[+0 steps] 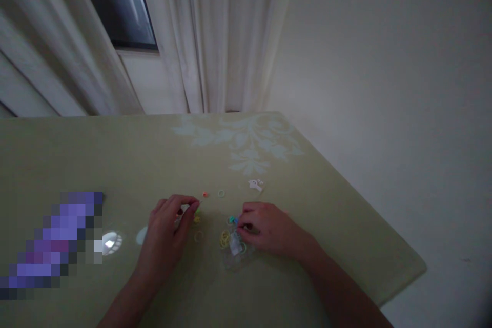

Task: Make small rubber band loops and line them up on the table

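1. Head view: a thin pale sliver (200,201) is sticking out at the fingertips of the left hand (165,230); thumb and index finger are closing together on it, and its exact kind is too small to tell.
2. Just below these fingertips, a small bright green piece (198,211) and a small yellow piece (197,219) are lying near each other.
3. At the fingertips of the right hand (265,228), a small blue piece (236,221) is showing, with a small teal piece (231,220) just beside it; whether the fingers are gripping the blue one, I cannot tell.
4. Both forearms are reaching in from the lower edge; the left hand is bending its fingers inward, and the right hand is facing back upward with curled fingers.
5. Under the right fingertips, a crumpled clear plastic bag (229,262) is lying on the pale green table (96,159), with thin yellow round bands (224,239) and a small white piece (235,246) at it.
6. Farther away, a small orange piece (205,194), a pale green thin ring (221,193) and white irregular pieces (254,184) are resting apart.
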Demonstrator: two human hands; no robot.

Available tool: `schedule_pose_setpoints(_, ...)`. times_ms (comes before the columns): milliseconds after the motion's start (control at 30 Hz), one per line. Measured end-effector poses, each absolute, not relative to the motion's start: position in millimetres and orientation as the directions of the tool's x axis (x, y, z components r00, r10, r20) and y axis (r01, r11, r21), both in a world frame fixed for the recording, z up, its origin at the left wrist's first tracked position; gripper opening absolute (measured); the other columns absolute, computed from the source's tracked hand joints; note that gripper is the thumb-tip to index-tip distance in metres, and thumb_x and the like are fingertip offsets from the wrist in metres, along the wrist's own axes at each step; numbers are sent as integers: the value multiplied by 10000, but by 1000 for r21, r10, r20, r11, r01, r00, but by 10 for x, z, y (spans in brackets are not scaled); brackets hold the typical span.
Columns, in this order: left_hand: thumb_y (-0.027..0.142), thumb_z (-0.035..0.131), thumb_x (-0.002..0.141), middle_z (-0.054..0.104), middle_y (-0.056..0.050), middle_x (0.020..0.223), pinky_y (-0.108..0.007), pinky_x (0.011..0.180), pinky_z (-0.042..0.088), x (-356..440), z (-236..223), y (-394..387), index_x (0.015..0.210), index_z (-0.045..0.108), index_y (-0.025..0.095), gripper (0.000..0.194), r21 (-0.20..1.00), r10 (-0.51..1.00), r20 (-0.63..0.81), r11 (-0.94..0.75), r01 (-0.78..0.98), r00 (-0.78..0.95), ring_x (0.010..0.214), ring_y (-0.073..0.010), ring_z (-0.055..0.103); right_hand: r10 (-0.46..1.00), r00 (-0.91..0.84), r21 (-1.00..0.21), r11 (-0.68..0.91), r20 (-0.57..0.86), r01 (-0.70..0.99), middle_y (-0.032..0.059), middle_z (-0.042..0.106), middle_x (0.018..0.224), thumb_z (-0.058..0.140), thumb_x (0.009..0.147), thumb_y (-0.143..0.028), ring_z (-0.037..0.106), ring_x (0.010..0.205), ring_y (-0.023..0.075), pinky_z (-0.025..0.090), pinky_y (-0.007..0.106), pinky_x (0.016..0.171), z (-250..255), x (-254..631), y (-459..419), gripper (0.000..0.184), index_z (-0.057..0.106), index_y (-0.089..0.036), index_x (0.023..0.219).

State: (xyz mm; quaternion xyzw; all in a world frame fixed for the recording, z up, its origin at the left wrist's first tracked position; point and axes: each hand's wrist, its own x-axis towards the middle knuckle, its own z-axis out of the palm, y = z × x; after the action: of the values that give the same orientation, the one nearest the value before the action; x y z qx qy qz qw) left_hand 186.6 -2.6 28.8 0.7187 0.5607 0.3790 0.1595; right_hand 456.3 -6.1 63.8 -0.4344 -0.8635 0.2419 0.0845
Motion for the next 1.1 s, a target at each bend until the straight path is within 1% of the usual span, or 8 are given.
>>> schedule_pose_setpoints(200,496,602,974,663,-2,815,-318,699,462,1850,338,-39,980,724,257,269,771,952,306,-233,593,-25,730,-210,570,810,-586,-416,522,-32,744,48,688,867,676,976,-224,609,750,149,373,269,681,655,4553,-64,156,795,-153,903)
schedule_pose_setpoints(333,508,607,970,653,6,763,-293,635,417,2019,407,-133,917,712,254,280,830,969,243,-227,509,36,690,-195,535,844,-520,-596,485,130,640,37,675,866,688,1003,-302,604,735,132,411,252,685,694,4551,-77,188,779,-151,938)
schedule_pose_setpoints(433,471,599,986,673,12,759,-288,655,423,2214,435,-267,885,715,252,267,876,969,175,-235,422,176,693,-181,555,858,-490,-761,420,154,495,15,677,869,758,962,-392,600,699,111,429,225,655,706,4533,-99,233,773,-172,1035)
schedule_pose_setpoints(633,502,565,999,741,-5,858,-292,675,477,2287,385,-305,1055,743,263,303,914,970,60,-148,378,236,746,-193,635,866,-493,-795,356,82,492,-14,645,784,717,958,-253,564,663,101,405,218,635,738,4519,-111,94,749,-173,919)
schedule_pose_setpoints(733,519,530,1000,747,-25,881,-319,666,488,2025,302,-119,1210,733,254,394,818,987,110,-156,554,115,694,-207,615,876,-482,-750,336,25,569,-21,628,763,701,912,-180,544,651,99,374,221,623,756,4532,-98,41,726,-159,886)
schedule_pose_setpoints(833,435,488,989,772,-100,1032,-425,878,503,1697,206,80,1077,789,216,382,550,966,257,-180,815,39,920,-292,660,865,-501,-664,358,-28,657,-7,654,799,688,884,-144,547,684,109,355,234,650,754,4546,-84,38,724,-157,880)
schedule_pose_setpoints(933,382,460,982,777,-130,1090,-472,923,490,1493,150,179,1037,811,207,396,374,971,227,-162,913,80,983,-341,668,854,-517,-576,395,-58,716,3,663,820,685,877,-151,532,690,114,328,244,658,728,4551,-74,30,714,-161,871)
schedule_pose_setpoints(1100,380,429,992,791,-113,1054,-427,889,493,1464,192,173,985,815,230,415,346,991,83,-126,930,103,986,-325,699,844,-534,-472,450,-52,758,4,662,801,677,905,-201,497,678,119,290,256,650,681,4541,-70,93,688,-167,819)
